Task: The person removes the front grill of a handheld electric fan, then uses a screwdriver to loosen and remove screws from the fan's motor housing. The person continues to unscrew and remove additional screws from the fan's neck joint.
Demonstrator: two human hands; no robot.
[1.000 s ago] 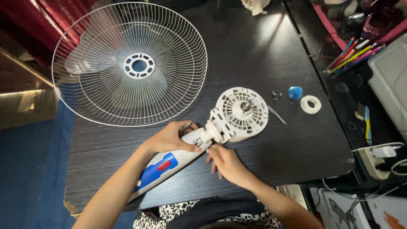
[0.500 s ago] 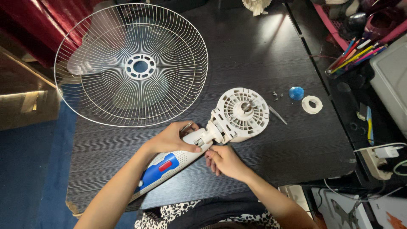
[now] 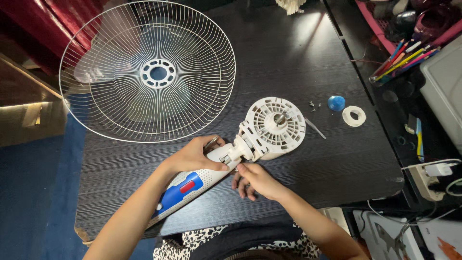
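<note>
White plastic fan motor (image 3: 274, 129) lies near the middle of the dark worktop (image 3: 288, 58), w/ its blue and white stand (image 3: 185, 190) pointing near-left. Left hand (image 3: 195, 155) is closed round the neck joint. Right hand (image 3: 255, 180) pinches just under the joint, fingers curled. Wire fan guard (image 3: 147, 72) sits far left, blue cap (image 3: 336, 103) and white ring (image 3: 353, 116) to the right.

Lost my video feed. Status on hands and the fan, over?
Left hand gripping fan body's neck. Right hand fingertips at the joint beneath. Motor housing flat on table; wire guard lying apart.
</note>
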